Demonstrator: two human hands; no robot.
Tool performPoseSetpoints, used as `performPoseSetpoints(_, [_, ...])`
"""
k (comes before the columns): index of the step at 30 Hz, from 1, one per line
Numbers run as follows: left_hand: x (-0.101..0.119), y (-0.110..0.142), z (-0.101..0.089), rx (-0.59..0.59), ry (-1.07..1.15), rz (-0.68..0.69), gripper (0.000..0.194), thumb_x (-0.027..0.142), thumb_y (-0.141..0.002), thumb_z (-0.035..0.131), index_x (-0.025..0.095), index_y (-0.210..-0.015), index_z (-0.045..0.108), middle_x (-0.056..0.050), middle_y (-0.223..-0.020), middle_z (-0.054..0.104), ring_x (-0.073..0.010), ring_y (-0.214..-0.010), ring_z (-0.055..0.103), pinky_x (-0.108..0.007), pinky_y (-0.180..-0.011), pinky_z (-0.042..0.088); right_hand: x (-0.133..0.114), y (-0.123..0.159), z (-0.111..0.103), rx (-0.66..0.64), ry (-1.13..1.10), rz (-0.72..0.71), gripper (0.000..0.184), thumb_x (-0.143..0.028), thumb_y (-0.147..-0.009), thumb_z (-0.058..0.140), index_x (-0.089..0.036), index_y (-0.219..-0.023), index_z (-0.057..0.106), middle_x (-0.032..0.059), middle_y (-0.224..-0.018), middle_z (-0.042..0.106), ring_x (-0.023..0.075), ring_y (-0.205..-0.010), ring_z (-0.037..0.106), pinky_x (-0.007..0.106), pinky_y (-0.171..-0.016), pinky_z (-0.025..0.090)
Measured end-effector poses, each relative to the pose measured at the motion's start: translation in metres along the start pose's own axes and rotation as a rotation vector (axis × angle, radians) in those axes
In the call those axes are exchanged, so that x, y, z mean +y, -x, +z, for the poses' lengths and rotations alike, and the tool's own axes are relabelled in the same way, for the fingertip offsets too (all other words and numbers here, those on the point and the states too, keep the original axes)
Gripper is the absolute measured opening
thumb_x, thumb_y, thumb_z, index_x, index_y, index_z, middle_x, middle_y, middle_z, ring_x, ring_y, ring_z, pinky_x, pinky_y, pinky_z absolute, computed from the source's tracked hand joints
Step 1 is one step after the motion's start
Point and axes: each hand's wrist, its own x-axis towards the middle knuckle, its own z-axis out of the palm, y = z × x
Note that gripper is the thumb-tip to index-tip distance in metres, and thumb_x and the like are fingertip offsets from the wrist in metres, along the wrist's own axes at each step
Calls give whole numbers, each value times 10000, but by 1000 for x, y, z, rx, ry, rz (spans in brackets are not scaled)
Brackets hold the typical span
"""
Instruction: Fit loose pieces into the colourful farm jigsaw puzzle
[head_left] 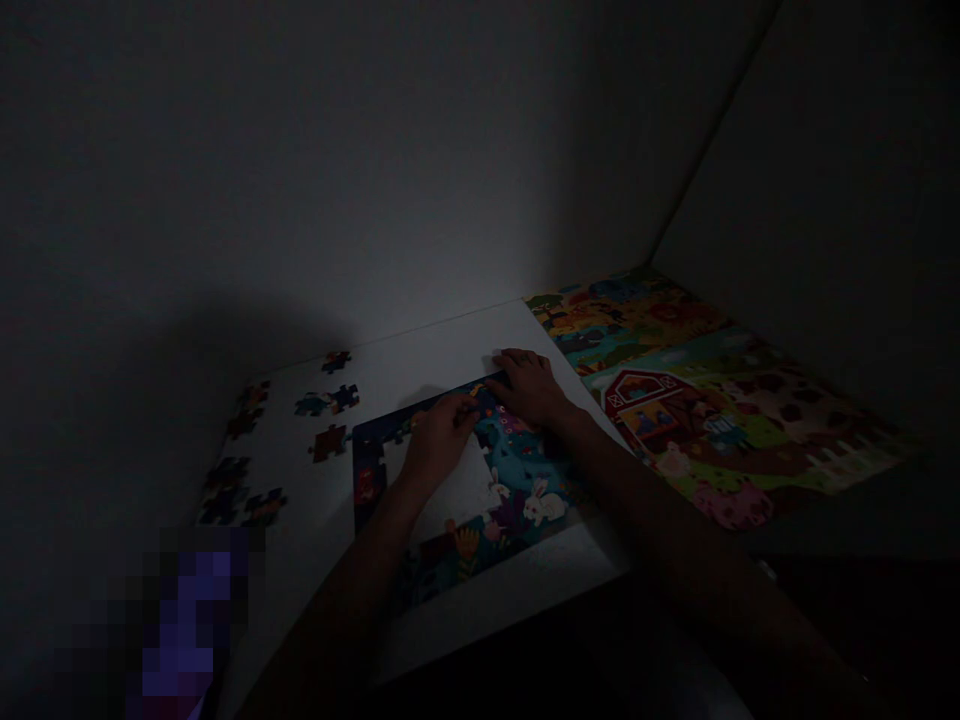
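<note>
**Item 1:** L hand [439, 443], palm down, fingers bunched at inner edge of partly built jigsaw puzzle [525, 480]. Fingertips [471, 410] touch the pieces; too dark to tell whether a piece is pinched or only pressed.

**Item 2:** R hand [529, 388], palm down, fingers slightly curled and apart, resting on puzzle's far edge, just beside L hand. No held item visible.

**Item 3:** Puzzle lies flat on white board [420, 345], toward near edge. Dark blue and teal scene, white rabbit [544, 503], orange flower [466, 543]. Unfilled white gap [450, 490] in middle, below L hand.

**Item 4:** Approx. 6 loose puzzle pieces [330, 442], scattered apart near board's far L corner and L edge; exact count unclear in dim light.

**Item 5:** Finished farm puzzle [697, 400], red barn, pink pig, along board's R edge, touching back corner of wall [810, 200].

**Item 6:** Pixelated purple object [187, 620], bottom L; too blurred to identify.
</note>
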Motion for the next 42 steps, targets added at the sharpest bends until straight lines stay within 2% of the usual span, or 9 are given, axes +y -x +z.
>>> performPoseSetpoints(8, [2,1,-7,-33,-91,93,194,151,-894,603,241,-1027,711,-18,-1065,691,-204,-944,647,-316,-902,478,0,0,-1,-1,10,-7,525,-463,-959,457,-130,-1360,514,162,-1437,488,322,-1316,393,456,-1062,292])
performPoseSetpoints(13, [2,4,-8,-68,-134,143,212,152,-921,575,258,-1032,722,-19,-1048,682,-206,-957,640,-328,-883,482,1,0,-1,-11,4,-3,523,-470,-962,441,-137,-1358,514,162,-1443,482,330,-1323,384,470,-1068,286])
performPoseSetpoints(16, [-1,6,-8,-58,-240,228,216,178,-937,565,258,-1070,715,-36,-1051,669,-225,-1015,614,-360,-912,471,1,0,-1,-20,2,-3,526,-474,-963,421,-147,-1366,507,164,-1449,476,336,-1328,378,484,-1066,285])
performPoseSetpoints(20, [-7,7,-8,-50,-375,318,229,174,-937,555,261,-1080,711,-52,-1150,630,-231,-1096,569,-387,-974,447,0,0,-2,-16,-2,5,527,-475,-957,419,-150,-1360,517,162,-1445,481,339,-1316,389,486,-1059,293])
performPoseSetpoints(30, [4,13,-3,-132,-496,346,288,273,-987,485,250,-1237,626,-39,-1336,597,-259,-1207,507,-428,-1027,372,1,-1,-1,-16,18,-2,532,-474,-962,423,-142,-1368,508,158,-1447,476,327,-1319,389,471,-1059,294])
performPoseSetpoints(34, [7,14,-2,-189,-470,319,317,247,-987,463,232,-1273,600,-64,-1362,578,-257,-1242,495,-424,-1052,363,0,-1,-2,-37,41,-3,531,-473,-965,427,-145,-1377,501,159,-1458,469,324,-1323,390,477,-1060,298])
performPoseSetpoints(42, [11,17,-9,-200,-403,332,354,226,-974,471,227,-1315,564,-78,-1433,520,-236,-1303,476,-403,-1099,350,1,0,-2,-27,64,-1,510,-466,-960,453,-172,-1372,512,154,-1452,481,301,-1329,406,465,-1070,309])
